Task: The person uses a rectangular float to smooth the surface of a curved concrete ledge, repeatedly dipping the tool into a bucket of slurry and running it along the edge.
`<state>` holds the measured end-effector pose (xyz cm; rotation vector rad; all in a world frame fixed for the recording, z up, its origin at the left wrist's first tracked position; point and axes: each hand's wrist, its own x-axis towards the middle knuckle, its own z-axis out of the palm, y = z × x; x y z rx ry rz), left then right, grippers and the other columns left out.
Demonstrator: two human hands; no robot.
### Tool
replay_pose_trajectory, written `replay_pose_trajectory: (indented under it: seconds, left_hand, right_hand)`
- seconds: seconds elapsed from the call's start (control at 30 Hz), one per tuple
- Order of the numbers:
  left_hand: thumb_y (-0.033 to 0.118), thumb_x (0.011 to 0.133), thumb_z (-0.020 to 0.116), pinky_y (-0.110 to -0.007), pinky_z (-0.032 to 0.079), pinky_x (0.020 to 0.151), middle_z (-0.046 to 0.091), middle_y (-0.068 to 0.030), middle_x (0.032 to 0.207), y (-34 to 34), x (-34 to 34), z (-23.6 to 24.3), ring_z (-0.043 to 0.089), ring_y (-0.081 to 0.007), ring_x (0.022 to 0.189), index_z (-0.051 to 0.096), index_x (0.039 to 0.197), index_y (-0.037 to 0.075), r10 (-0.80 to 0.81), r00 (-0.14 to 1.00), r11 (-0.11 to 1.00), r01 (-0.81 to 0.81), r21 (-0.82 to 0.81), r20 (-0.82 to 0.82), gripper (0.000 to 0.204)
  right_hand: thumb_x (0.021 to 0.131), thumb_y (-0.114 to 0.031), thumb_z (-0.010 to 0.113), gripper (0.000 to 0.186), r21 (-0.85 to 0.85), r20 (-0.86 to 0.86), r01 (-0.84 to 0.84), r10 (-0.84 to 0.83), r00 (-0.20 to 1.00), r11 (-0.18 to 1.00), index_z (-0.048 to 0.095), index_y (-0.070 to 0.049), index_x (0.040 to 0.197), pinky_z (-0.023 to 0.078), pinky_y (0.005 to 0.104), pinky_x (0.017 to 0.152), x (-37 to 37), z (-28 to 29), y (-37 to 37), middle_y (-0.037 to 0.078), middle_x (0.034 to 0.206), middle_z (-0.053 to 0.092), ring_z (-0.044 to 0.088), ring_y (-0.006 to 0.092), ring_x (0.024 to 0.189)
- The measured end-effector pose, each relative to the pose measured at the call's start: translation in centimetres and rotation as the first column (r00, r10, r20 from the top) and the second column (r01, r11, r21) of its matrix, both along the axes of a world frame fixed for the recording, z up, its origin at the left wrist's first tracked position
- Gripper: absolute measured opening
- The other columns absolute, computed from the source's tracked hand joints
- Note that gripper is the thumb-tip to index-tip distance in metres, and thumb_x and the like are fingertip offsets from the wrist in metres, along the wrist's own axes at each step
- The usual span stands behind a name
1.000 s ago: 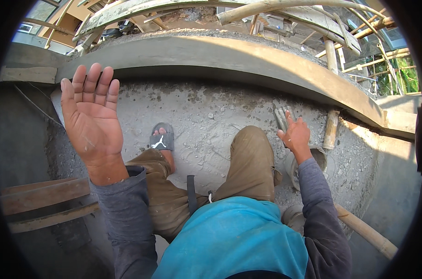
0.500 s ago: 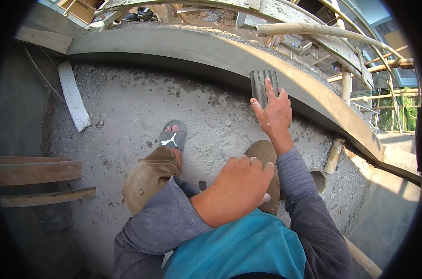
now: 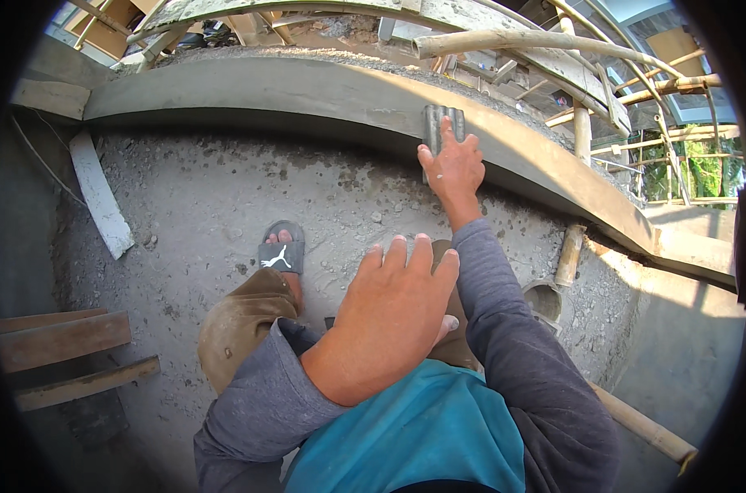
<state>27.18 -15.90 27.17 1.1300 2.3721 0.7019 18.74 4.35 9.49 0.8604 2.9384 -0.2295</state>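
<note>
My right hand (image 3: 453, 171) reaches forward, fingers wrapped over a grey ribbed block (image 3: 432, 123) like a small hand float. It presses the block to the inner face of a low, curved wall (image 3: 323, 92) of smooth grey cement. The side of the block toward the wall is hidden. Across my right thigh lies my left hand (image 3: 381, 324), back upward, fingers stretched out and slightly spread. Nothing shows in it, though its palm is hidden. Some grey smear marks the left thumb.
Rough grey floor (image 3: 184, 197) with loose grit surrounds my sandalled foot (image 3: 282, 246). A white strip (image 3: 102, 197) and wooden boards (image 3: 69, 341) lie left. Bamboo pieces (image 3: 570, 256) and a round pipe opening (image 3: 544, 302) are right. Bamboo scaffolding (image 3: 545, 45) stands beyond the wall.
My left hand has straightened and spread its fingers, shifting a little left and forward. The view has shifted; my right hand still presses the block to nearly the same part of the wall.
</note>
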Motion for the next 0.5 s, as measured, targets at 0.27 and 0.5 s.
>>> replay_pose_trajectory:
  seconds: [0.27,0.5]
  left_hand:
    - [0.03,0.079,0.079,-0.048,0.044,0.102,0.055,-0.0254,0.133,-0.2,0.1,0.5,0.054,-0.0415,0.123,0.053,0.134,0.002,-0.026,1.0,0.999,0.026,-0.033,-0.009,0.067]
    - [0.024,0.077,0.08,-0.047,0.046,0.1,0.059,-0.0231,0.131,0.6,-0.8,0.6,0.058,-0.0375,0.121,0.058,0.131,0.004,0.014,0.999,0.998,-0.016,-0.056,-0.038,0.061]
  right_hand:
    - [0.086,-0.051,0.069,0.071,0.121,-0.143,0.129,-0.112,0.983,0.984,0.05,-0.021,0.147,0.051,0.049,0.086,2.3,0.4,6.1,0.019,0.118,0.053,0.061,0.0382,0.103]
    - [0.086,-0.05,0.069,0.071,-0.111,-0.089,-0.188,0.178,0.98,0.976,0.047,-0.025,0.148,0.05,0.0473,0.087,-3.0,0.3,-7.1,0.017,0.123,0.05,0.059,0.0369,0.108]
